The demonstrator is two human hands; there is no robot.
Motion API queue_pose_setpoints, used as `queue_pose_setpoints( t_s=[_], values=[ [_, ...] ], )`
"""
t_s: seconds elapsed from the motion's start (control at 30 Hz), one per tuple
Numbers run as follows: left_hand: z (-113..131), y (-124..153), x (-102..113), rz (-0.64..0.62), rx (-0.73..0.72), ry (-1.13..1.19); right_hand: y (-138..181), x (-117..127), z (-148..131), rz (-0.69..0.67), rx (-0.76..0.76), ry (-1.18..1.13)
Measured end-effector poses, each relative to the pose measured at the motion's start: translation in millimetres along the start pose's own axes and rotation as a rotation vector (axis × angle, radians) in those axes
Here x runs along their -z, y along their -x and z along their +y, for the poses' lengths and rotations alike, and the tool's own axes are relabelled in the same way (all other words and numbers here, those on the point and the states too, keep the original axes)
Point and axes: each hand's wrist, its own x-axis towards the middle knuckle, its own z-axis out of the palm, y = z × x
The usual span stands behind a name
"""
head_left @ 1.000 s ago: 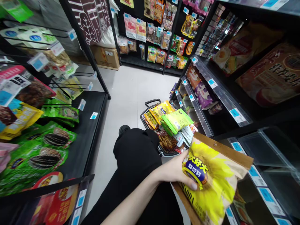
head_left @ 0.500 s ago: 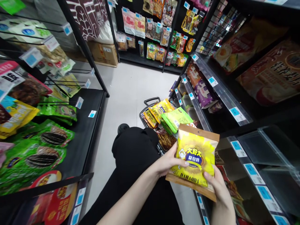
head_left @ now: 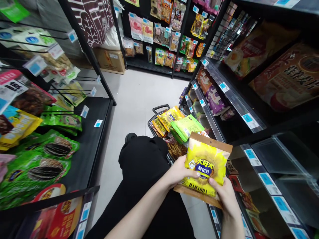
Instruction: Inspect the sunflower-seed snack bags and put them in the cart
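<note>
Between my two hands is a yellow bag of sunflower seeds (head_left: 206, 159) with brown top and bottom edges, its printed front facing me. My left hand (head_left: 181, 173) grips its left side, thumb lying across the front. On the right side my right hand (head_left: 223, 191) holds the lower part, thumb pressed on the front and fingers hidden behind. Just beyond the bag stands a black shopping basket (head_left: 150, 123) filled with snack packs. Yellow bags (head_left: 170, 117) and a bright green pack (head_left: 188, 127) lie on top in it.
My bent knee (head_left: 143, 154) is left of the basket. Shelves with price tags and clear bins (head_left: 281, 152) rise close on the right. On the left, a black shelf (head_left: 92, 139) carries green seed bags (head_left: 47, 166). A cardboard box (head_left: 109, 59) and hanging snacks stand farther back.
The bag has shifted slightly left and tilted a little in my hands. My right hand has moved left with it, its thumb now nearer the bag's middle.
</note>
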Motion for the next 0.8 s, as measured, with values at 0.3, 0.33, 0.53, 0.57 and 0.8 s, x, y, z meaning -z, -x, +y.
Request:
queue_pose_setpoints(
  t_s=[0.3, 0.33, 0.53, 0.57, 0.8],
  values=[
    [-0.8, -0.4, -2.0, 0.057, -0.017, -0.047, 4.1, 0.2, 1.6, 0.024, 0.019, -0.006],
    [-1.3, -0.3, -2.1, 0.074, -0.005, -0.036, 3.6, 1.0, 2.5, 0.027, 0.022, -0.026],
    [-3.6, -0.4, -2.6, 0.127, 0.08, 0.054, 2.3, -1.2, -1.4, 0.053, -0.047, -0.07],
    [-4.1, -0.6, -2.3, 0.134, 0.097, 0.057, 2.3, -2.2, -2.4, 0.052, -0.059, -0.078],
    [-6.4, -1.3, -0.1, 0.168, 0.151, 0.03, -0.6, -0.2, 3.1, 0.008, -0.119, -0.161]
  ],
)
